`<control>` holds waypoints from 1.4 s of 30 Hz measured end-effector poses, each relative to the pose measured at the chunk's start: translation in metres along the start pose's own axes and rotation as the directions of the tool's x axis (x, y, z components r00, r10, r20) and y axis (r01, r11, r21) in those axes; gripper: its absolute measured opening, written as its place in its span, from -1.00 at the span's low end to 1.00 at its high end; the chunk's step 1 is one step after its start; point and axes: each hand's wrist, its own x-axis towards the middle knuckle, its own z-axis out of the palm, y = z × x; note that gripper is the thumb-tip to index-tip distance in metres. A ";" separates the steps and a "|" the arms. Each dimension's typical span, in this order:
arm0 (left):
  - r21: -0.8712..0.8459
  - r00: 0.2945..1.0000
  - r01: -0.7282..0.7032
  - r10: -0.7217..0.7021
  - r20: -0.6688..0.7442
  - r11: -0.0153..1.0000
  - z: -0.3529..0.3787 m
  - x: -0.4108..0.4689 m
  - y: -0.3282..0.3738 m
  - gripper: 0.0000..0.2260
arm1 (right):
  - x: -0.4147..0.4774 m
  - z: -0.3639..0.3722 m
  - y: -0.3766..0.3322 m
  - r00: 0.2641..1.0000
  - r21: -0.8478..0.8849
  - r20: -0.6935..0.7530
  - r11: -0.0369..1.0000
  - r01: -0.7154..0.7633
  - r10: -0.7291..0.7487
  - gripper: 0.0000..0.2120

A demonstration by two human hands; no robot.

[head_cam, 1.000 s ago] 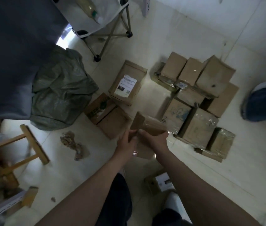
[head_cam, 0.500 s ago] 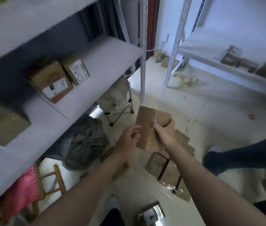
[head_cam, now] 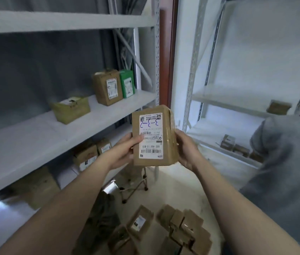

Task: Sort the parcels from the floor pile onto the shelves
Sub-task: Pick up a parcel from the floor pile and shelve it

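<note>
I hold a brown cardboard parcel [head_cam: 165, 153] upright at chest height, its white label with blue handwriting facing me. My left hand [head_cam: 125, 150] grips its left edge, thumb across the label. My right hand [head_cam: 187, 150] grips its right side. The floor pile of brown parcels [head_cam: 178, 229] lies below, between my forearms. A grey shelf [head_cam: 35, 137] on the left carries a yellowish parcel [head_cam: 71, 109], a brown parcel [head_cam: 106, 86] and a green parcel [head_cam: 127, 83].
More boxes [head_cam: 86, 157] sit on the lower left shelf. A second white shelf unit [head_cam: 237, 105] stands at the right with small parcels [head_cam: 237, 147]. Another person in a grey shirt [head_cam: 289, 162] bends there. A folding stool [head_cam: 136, 183] and dark sack [head_cam: 101, 218] are on the floor.
Both hands have lifted the parcel from just above the floor pile to chest height and turned its label toward me. My view has risen from the floor to the shelves.
</note>
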 end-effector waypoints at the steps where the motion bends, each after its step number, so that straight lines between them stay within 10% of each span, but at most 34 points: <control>1: 0.055 0.998 -0.026 0.029 -0.048 0.998 0.004 -0.008 0.010 -0.40 | -0.007 0.005 -0.013 0.999 -0.077 -0.004 0.996 0.033 -0.034 -0.81; 6: 0.413 0.935 -0.101 0.228 -0.272 0.905 0.013 -0.040 0.050 -0.46 | -0.034 0.035 -0.064 0.943 -0.321 -0.143 0.915 0.244 -0.301 -0.72; 10: 0.752 0.928 -0.071 0.320 -0.191 0.655 0.010 -0.067 0.081 -0.40 | -0.050 0.061 -0.096 0.874 -0.565 0.127 0.690 0.452 -0.468 -0.55; 15: 0.994 0.950 -0.063 0.312 0.031 0.093 0.015 -0.092 0.110 -0.33 | -0.060 0.100 -0.113 0.879 -0.854 0.469 0.211 0.476 -0.085 0.04; 19: 0.990 0.938 -0.140 0.317 0.140 -0.024 0.010 -0.113 0.122 -0.37 | -0.056 0.121 -0.096 0.887 -0.888 0.459 0.072 0.455 0.050 0.16; 24: 0.933 0.731 -0.146 0.671 -0.123 0.330 -0.035 -0.139 0.096 -0.35 | -0.056 0.124 -0.055 0.934 -0.670 0.350 0.680 0.298 -0.064 -0.23; 28: 0.508 0.759 -0.162 0.435 -0.483 0.846 -0.062 -0.162 0.056 -0.35 | -0.055 0.141 -0.005 0.952 -0.338 0.302 0.928 0.154 -0.048 -0.36; 42: 0.296 0.729 0.102 0.131 -0.672 0.950 -0.215 -0.256 -0.122 -0.31 | -0.047 0.268 0.220 0.864 -0.444 0.304 0.862 -0.244 0.401 -0.60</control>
